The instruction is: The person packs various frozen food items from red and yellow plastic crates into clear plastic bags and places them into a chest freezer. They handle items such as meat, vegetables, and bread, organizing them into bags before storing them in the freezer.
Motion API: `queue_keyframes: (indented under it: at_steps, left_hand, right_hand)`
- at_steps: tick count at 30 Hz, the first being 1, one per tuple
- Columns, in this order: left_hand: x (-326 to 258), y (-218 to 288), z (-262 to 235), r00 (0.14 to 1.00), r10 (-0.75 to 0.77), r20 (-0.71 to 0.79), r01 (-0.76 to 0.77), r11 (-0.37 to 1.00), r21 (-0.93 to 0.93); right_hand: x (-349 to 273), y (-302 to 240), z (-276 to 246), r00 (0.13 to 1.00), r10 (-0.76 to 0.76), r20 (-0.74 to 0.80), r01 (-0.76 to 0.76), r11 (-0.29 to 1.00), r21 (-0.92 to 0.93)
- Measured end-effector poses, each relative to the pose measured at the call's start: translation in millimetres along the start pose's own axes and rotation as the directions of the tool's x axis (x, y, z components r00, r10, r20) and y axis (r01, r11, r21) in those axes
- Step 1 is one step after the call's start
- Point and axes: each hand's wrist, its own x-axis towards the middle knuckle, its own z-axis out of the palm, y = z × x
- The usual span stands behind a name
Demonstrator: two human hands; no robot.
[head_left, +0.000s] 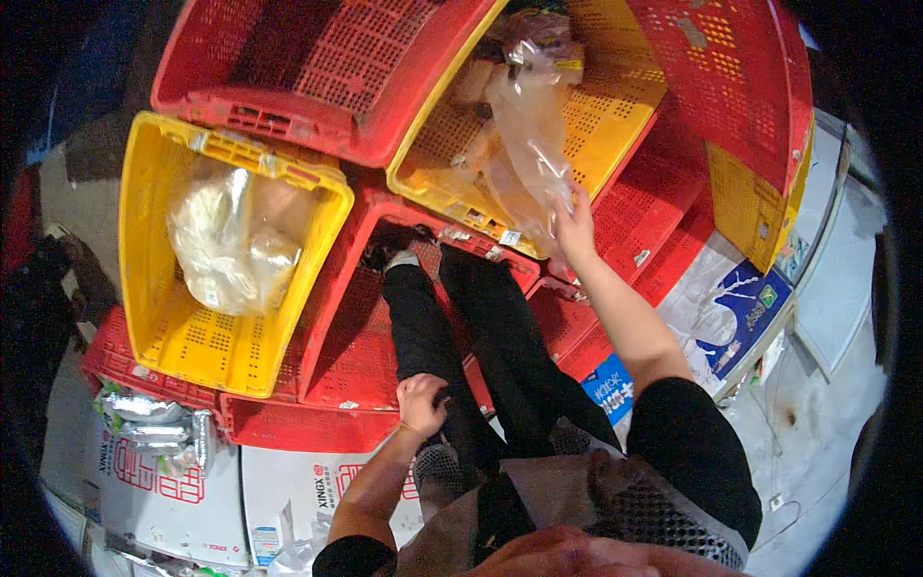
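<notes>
My right hand (pixel 575 229) reaches over the near rim of a yellow crate (pixel 606 125), its fingers closed on the near end of a long clear plastic bag (pixel 531 120). The bag stretches away into the crate, where its far end lies among other wrapped items that are hard to make out. Beside my left thigh, my left hand (pixel 421 402) is curled closed. A small dark spot shows at its fingers, but what they hold, if anything, is hidden.
Left stands a yellow crate (pixel 317 207) with filled plastic bags (pixel 226 240). Red crates (pixel 356 87) surround my legs. White printed cartons (pixel 173 510) and silvery packets (pixel 159 428) lie lower left. A blue-and-white package (pixel 745 317) lies at the right.
</notes>
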Motion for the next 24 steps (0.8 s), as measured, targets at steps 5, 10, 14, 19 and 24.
queue_keyframes:
  at_steps: [5,10,14,19,24]
  left_hand:
    - [102,60,-62,0.936,0.026,-0.350,-0.127,0.955,-0.268]
    - [238,160,-134,0.877,0.053,-0.478,-0.345,0.760,-0.550]
    - [306,218,-149,0.968,0.244,0.050,-0.241,0.968,-0.064]
    - [321,258,-120,0.912,0.340,0.229,-0.369,0.925,0.093]
    - [320,290,-113,0.867,0.460,0.190,-0.490,0.856,0.165]
  right_hand:
    - [-65,-79,-110,0.994,0.053,0.096,-0.093,0.867,0.489]
    - [-112,-126,-178,0.965,0.108,0.239,-0.247,0.679,0.691]
    - [-133,-117,-218,0.952,0.185,0.244,-0.306,0.514,0.801]
    - [-137,-51,-264,0.934,0.173,0.311,-0.355,0.391,0.849]
    - [-146,-23,-276,0.924,0.358,0.132,-0.373,0.773,0.513]
